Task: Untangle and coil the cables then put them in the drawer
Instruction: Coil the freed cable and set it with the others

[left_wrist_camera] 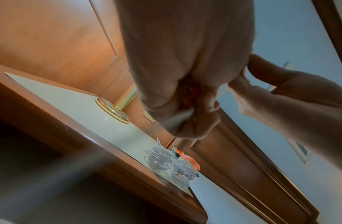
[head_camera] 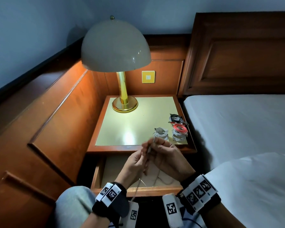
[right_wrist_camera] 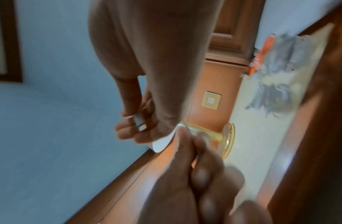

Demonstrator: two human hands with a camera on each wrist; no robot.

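Note:
A thin grey cable [head_camera: 149,149] is held up between both hands above the open drawer [head_camera: 138,191]. My left hand [head_camera: 142,153] pinches the strand, fingers curled. My right hand [head_camera: 160,147] grips it close beside, and in the right wrist view its thumb and fingers pinch the grey plug [right_wrist_camera: 140,123]. The cable's slack [head_camera: 161,180] lies loose in the drawer, and one strand hangs over the drawer front. On the nightstand's right side lie two white coils [head_camera: 161,134] [head_camera: 178,136], a red coil [head_camera: 180,128] and a black-and-white coil [head_camera: 175,118].
A lamp with a brass base [head_camera: 124,104] stands at the back left of the nightstand top [head_camera: 130,122]. Wood panelling [head_camera: 56,120] runs along the left, and the bed [head_camera: 237,120] lies to the right. My knee [head_camera: 72,204] is near the drawer's left front corner.

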